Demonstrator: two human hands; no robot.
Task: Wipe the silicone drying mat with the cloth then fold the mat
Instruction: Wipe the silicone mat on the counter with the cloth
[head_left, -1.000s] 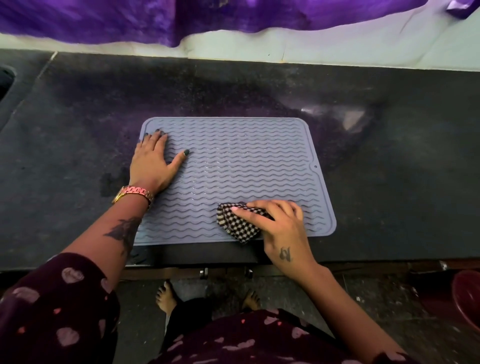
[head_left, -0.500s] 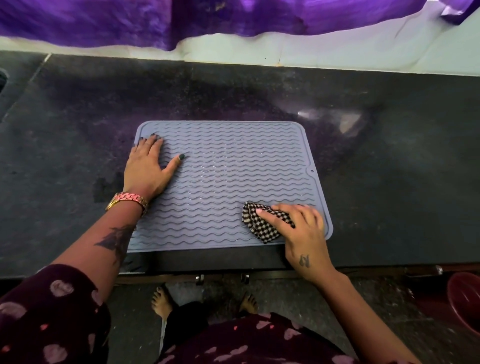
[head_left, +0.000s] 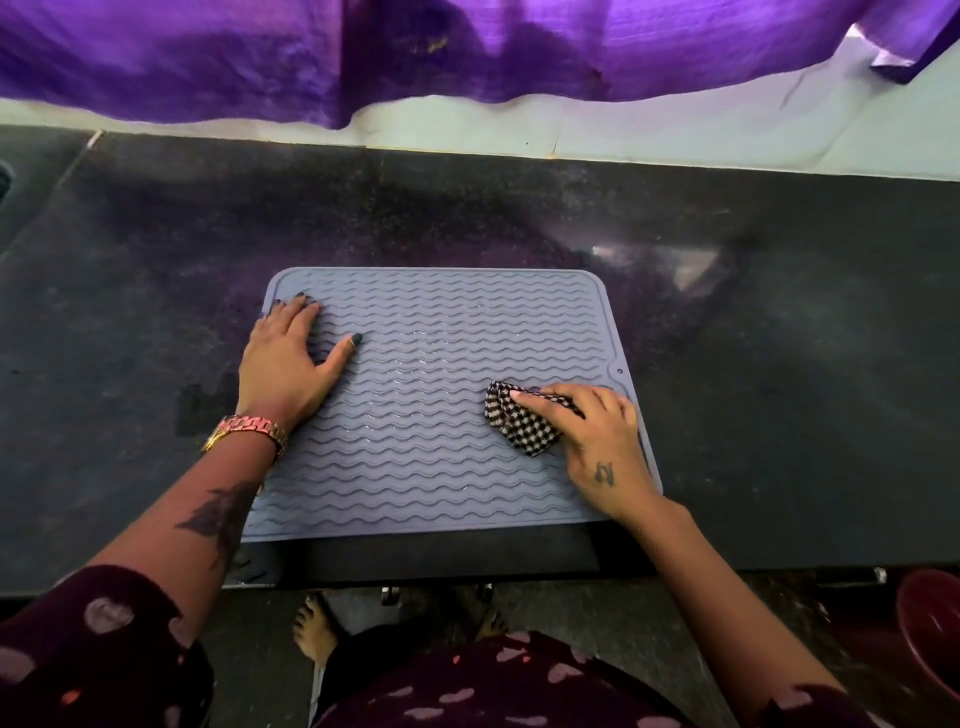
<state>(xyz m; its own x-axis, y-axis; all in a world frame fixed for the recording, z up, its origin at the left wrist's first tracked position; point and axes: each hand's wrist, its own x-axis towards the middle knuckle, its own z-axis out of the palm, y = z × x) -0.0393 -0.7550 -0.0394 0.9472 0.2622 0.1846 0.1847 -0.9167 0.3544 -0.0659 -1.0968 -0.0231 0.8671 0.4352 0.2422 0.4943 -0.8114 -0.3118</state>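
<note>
The grey silicone drying mat lies flat and unfolded on the dark desk, its near edge close to the desk's front lip, wavy ridges catching a wet shine across the middle. Left hand is planted palm-down on the mat's far-left corner, fingers straight and together, thumb splayed out to the right, a wide, flat grip that holds nothing and simply presses the mat down. A pink-gold watch sits on that wrist. Over on the right, the right hand has the checked cloth bunched under it, fingers curled over the top and pinning it against the mat near the right edge, just below the small hanging hole. The cloth sticks out to the left of the fingertips. Behind the desk, a purple curtain hangs over a pale wall, and a dark red bowl peeks in at bottom right.
</note>
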